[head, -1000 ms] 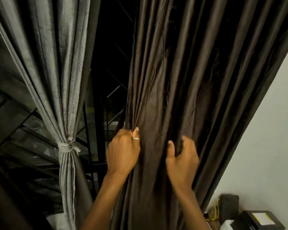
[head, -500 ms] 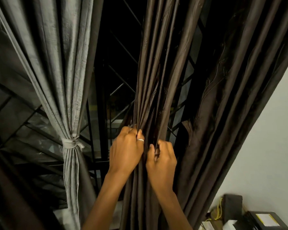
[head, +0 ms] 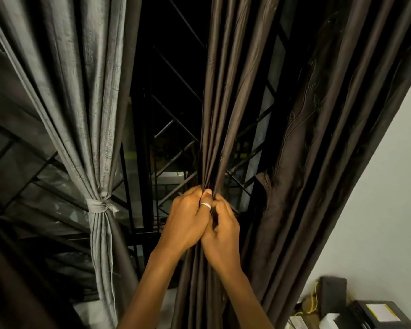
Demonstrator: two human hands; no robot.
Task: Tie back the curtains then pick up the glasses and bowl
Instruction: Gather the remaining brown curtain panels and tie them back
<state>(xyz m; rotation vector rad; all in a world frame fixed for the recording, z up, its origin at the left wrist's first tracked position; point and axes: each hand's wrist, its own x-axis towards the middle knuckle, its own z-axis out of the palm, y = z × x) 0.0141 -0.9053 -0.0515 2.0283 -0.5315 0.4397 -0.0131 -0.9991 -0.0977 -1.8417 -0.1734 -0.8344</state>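
A dark brown curtain [head: 226, 96] hangs in the middle, its folds bunched into a narrow bundle. My left hand [head: 188, 222], with a silver ring on the thumb, grips the bundle from the left. My right hand [head: 223, 231] grips it from the right, pressed against the left hand. A second dark brown panel [head: 330, 138] hangs loose to the right. At the left a grey curtain [head: 86, 91] is gathered and held by a knotted grey tie [head: 100, 206]. No glasses or bowl are in view.
Behind the curtains is a dark window with a black metal grille [head: 166, 138]. A white wall [head: 389, 198] stands at the right. Below it, at the bottom right, lie dark boxes [head: 375, 312] and a yellow cord [head: 314, 302].
My right hand has swept left, gathering the brown curtain's folds against my left hand. The spread fabric is now a tight bundle, and the window grille shows to its right.
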